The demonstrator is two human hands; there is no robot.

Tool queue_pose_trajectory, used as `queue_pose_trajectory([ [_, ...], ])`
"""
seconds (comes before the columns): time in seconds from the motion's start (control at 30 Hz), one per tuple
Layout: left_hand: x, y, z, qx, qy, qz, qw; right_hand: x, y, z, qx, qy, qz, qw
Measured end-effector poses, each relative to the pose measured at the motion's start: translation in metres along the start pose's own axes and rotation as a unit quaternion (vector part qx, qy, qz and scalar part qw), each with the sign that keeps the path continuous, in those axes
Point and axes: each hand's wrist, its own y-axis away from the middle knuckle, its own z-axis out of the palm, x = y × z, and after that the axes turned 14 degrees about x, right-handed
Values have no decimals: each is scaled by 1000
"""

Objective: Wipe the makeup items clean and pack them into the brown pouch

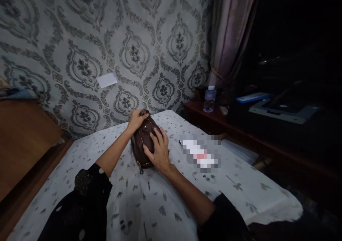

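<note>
A dark brown leather bag [143, 141] lies on a white cloth with a small leaf print [139, 198], its metal zip hardware toward me. At the bag's far end, my left hand [136, 121] grips the strap or top edge with fingers closed. My right hand [159, 150] rests on the bag's right side, fingers spread over the leather. The bag looks closed, though its far end is partly covered by my left hand.
A pixelated flat item [200, 153] lies right of the bag. On the dark red ledge [195, 109] behind stands a clear bottle [210, 99]. Blue and grey flat items [283, 109] sit farther right. Patterned wall [133, 55] rises behind; a brown wooden board [24, 141] stands left.
</note>
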Motion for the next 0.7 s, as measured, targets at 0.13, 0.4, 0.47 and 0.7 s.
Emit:
queue_pose_trajectory([
  [0.13, 0, 5, 3, 17, 25, -21, 999, 0, 0, 2, -8, 5, 0, 1000],
  [0.4, 10, 23, -5, -23, 63, -18, 998, -1, -6, 0, -40, 31, 6, 999],
  [0.47, 11, 25, -6, -36, 67, -19, 997, 0, -8, -1, -51, 38, 2, 998],
  [0.7, 5, 16, -20, -83, 49, -6, 995, 1, -10, -2, -59, 46, -1, 997],
])
